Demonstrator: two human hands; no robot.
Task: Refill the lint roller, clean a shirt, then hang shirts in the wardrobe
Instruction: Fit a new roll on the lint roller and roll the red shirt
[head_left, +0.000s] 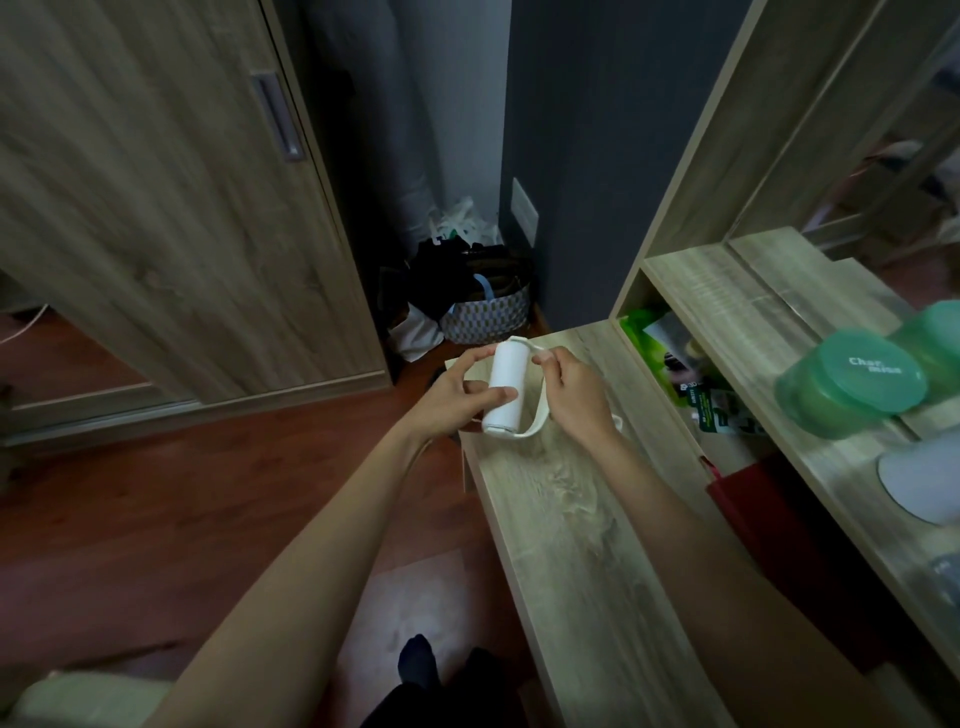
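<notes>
You stand on a dark wood floor (156, 519), with the wardrobe door (156, 208) on your left. Your left hand (454, 392) grips the white lint roller (503, 384), thumb across its middle. The roller sits between both hands, over the far end of the wooden counter (571, 519). Your right hand (576, 397) pinches the top of its cream frame (535, 418), just right of the roll. A green tub (852, 384) sits on the shelf at the right.

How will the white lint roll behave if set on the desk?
The white cylindrical lint roll probably rolls: round sides, flat wooden desk. Likely light: the left hand holds it by fingertips. Its cream frame may check that.
</notes>
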